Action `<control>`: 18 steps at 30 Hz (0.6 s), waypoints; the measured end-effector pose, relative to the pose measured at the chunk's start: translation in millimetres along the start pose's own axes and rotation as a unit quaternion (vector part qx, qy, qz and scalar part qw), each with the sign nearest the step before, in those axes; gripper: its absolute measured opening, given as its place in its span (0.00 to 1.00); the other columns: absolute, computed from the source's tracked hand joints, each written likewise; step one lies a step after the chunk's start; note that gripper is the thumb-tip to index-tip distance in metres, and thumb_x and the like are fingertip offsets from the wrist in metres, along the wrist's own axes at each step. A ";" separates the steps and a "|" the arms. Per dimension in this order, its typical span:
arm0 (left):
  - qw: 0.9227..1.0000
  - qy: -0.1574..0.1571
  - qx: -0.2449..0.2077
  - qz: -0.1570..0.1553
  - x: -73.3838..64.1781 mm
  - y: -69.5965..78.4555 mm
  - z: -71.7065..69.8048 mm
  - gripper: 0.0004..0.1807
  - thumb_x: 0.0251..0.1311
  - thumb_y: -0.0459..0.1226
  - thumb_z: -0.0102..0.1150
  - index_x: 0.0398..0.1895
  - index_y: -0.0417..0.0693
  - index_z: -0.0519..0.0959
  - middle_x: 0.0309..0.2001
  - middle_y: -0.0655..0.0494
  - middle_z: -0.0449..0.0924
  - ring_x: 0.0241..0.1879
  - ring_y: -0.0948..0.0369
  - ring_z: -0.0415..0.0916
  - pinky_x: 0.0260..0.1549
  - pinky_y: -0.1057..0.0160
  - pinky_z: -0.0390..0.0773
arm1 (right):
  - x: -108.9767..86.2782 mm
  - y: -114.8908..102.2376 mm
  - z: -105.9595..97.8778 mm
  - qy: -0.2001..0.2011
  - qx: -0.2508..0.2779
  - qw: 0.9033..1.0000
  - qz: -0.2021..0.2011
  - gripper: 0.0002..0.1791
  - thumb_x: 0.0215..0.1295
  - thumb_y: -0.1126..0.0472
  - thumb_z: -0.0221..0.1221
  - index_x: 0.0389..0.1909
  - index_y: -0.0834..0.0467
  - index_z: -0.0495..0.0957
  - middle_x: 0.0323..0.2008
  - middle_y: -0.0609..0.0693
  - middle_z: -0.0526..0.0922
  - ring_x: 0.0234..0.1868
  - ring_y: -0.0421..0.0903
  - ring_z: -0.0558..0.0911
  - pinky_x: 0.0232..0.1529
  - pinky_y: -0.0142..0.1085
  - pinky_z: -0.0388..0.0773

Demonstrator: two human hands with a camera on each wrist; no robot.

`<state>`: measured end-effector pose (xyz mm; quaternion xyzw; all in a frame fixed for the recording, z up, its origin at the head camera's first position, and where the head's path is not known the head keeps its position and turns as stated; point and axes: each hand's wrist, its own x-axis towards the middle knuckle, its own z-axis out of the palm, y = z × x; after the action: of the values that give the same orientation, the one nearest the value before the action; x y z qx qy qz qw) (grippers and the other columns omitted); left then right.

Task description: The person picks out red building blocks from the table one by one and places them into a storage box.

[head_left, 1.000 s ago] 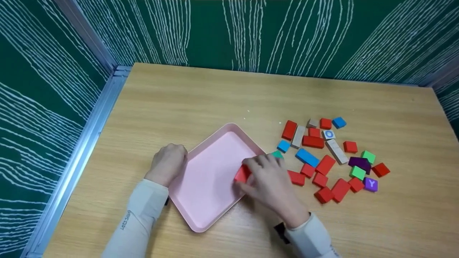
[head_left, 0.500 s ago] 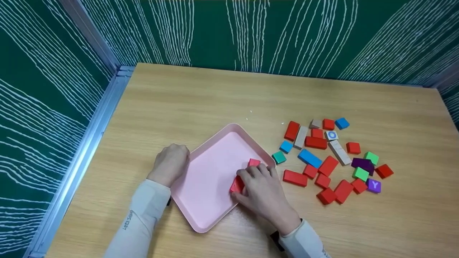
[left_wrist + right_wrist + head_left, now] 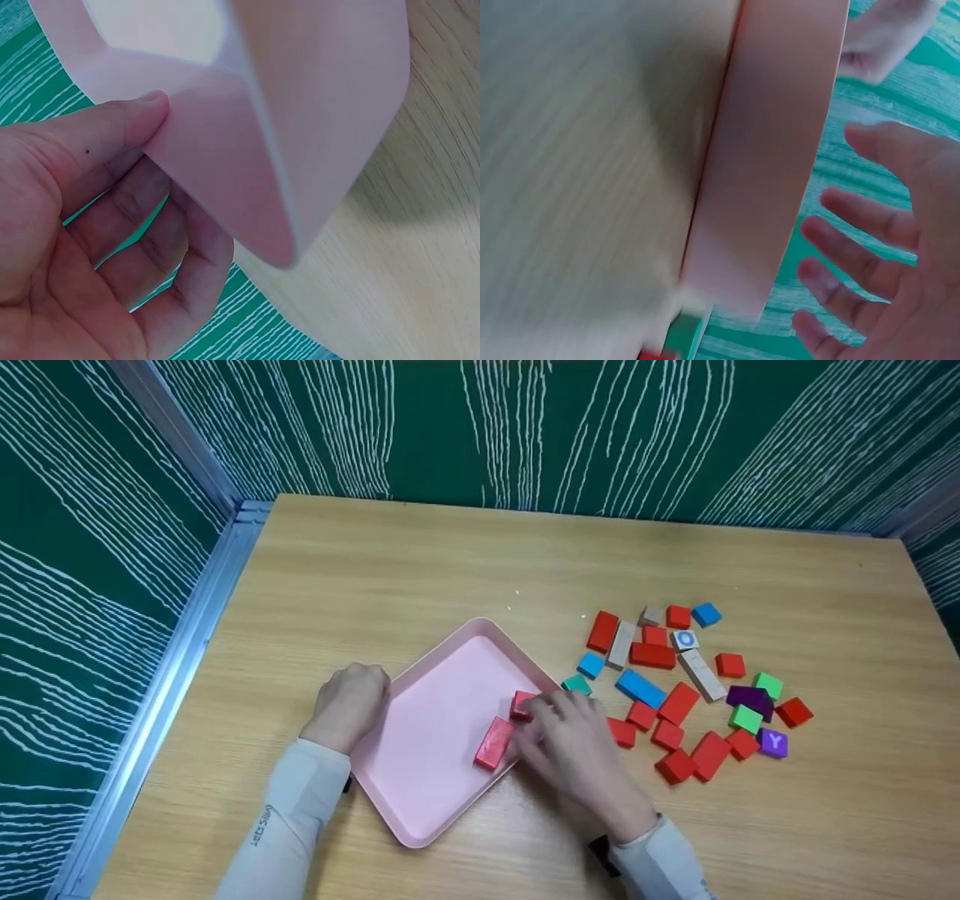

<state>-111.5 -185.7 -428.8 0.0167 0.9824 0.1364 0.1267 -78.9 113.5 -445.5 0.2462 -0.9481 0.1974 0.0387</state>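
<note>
Spreading empty fingers, the right hand (image 3: 583,746) hangs just right of the oblong red block (image 3: 493,744), which slants lengthwise, far end rightward, inside the pink tray (image 3: 431,742) pinched by the farther left hand (image 3: 349,705).

The right hand (image 3: 583,750) hides one corner of the tray (image 3: 435,742) and part of a red block (image 3: 519,705); both sleeves (image 3: 289,817) run off the bottom edge.
</note>
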 end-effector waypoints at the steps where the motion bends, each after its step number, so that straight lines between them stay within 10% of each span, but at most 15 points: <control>1: 1.000 -0.001 -0.002 -0.001 -0.2 0.1 0.1 0.11 0.59 0.24 0.57 0.24 0.43 0.84 0.27 0.49 0.80 0.25 0.55 0.72 0.25 0.55 0.77 | -1.4 6.5 -3.1 0.004 0.004 1.000 0.009 0.27 0.53 0.48 0.74 0.53 0.54 0.81 0.50 0.51 0.80 0.51 0.50 0.73 0.54 0.50 0.69; 18: 1.000 -0.009 0.001 -0.003 -1.6 1.7 -1.0 0.11 0.61 0.24 0.57 0.27 0.42 0.85 0.28 0.48 0.81 0.26 0.55 0.73 0.26 0.56 0.76 | -41.4 83.2 -19.5 -0.065 -0.060 0.993 0.083 0.34 0.52 0.59 0.74 0.61 0.62 0.75 0.57 0.62 0.77 0.56 0.63 0.70 0.54 0.65 0.66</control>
<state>-110.3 -184.4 -427.0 0.0155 0.9813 0.1351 0.1360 -83.3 206.5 -464.2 0.1759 -0.9759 0.1266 -0.0253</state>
